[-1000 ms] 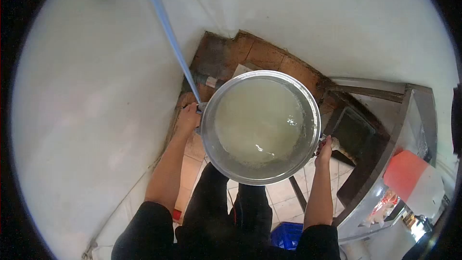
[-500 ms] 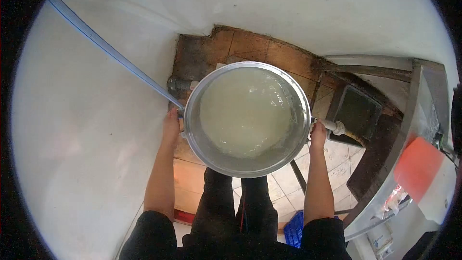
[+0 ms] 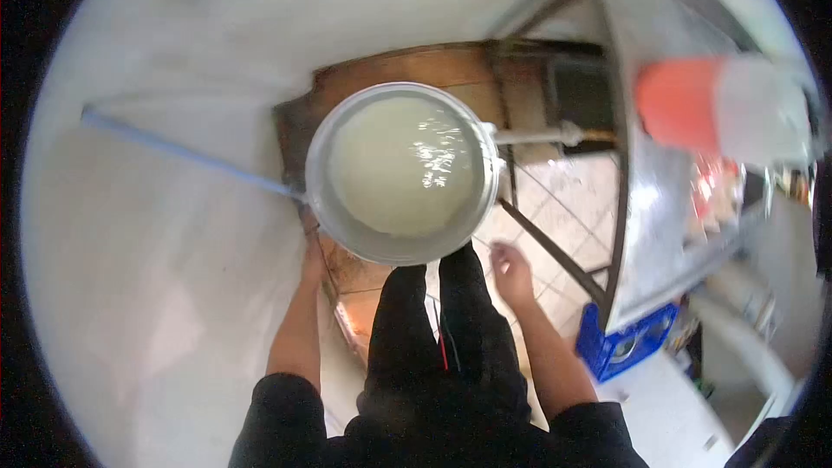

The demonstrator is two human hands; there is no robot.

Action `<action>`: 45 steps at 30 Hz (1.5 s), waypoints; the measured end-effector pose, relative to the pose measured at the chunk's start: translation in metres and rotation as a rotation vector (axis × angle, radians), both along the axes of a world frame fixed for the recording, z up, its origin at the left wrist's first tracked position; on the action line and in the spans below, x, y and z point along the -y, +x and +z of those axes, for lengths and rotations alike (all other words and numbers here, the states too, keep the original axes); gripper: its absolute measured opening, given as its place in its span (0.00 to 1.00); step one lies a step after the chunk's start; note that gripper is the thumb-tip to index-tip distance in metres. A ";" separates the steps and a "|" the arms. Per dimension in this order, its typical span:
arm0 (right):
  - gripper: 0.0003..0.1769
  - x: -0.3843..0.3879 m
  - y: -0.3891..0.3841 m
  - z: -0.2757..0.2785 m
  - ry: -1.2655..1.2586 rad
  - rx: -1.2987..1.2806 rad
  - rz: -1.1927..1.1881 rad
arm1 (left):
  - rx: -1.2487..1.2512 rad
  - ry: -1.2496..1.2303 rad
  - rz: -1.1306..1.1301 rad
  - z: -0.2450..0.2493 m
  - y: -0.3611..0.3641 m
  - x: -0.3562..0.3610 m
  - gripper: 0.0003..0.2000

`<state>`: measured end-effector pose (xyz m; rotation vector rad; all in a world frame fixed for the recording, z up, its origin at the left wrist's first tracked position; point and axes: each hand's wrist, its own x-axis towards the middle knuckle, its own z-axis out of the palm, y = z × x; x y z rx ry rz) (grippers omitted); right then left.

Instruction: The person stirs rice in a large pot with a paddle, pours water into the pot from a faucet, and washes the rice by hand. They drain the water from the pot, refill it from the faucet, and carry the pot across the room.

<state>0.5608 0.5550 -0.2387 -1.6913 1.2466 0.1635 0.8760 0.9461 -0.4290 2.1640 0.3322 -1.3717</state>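
A large round metal pot (image 3: pixel 316 175) of pale, cloudy liquid (image 3: pixel 394 165) is in the middle of the view, light glinting off the liquid's surface. My left hand (image 3: pixel 312 247) is at the pot's lower left side, just below where the blue hose (image 3: pixel 195 156) meets the rim. Its fingers are blurred and partly behind the pot. Below and right of the pot, my right hand (image 3: pixel 511 269) is apart from it, holding nothing, with loosely bent fingers. Beyond the pot's right side handle extends a pale pipe-like rod (image 3: pixel 537 135).
A metal-topped table (image 3: pixel 659 234) stands on the right, bearing a red and white container (image 3: pixel 680 104). Under it are a dark bin (image 3: pixel 582 95) and a slanting leg bar (image 3: pixel 555 251). A blue crate (image 3: pixel 628 342) is at the lower right. A white wall (image 3: pixel 156 269) lies left.
My right hand has let go of the pot's right handle and drawn back toward me. The view has turned, so the table and crate show more; the pot appears further left.
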 end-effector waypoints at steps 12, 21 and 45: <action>0.18 -0.253 -0.498 0.184 0.560 -0.929 -0.001 | -0.846 0.412 -0.501 0.237 -0.199 0.060 0.20; 0.27 -0.272 -0.577 0.080 0.203 -0.080 -0.565 | -0.586 0.384 -1.101 0.210 -0.287 0.152 0.18; 0.22 0.043 -1.056 0.035 0.276 -0.678 -0.299 | 2.128 -2.060 -0.926 0.847 -0.764 0.928 0.17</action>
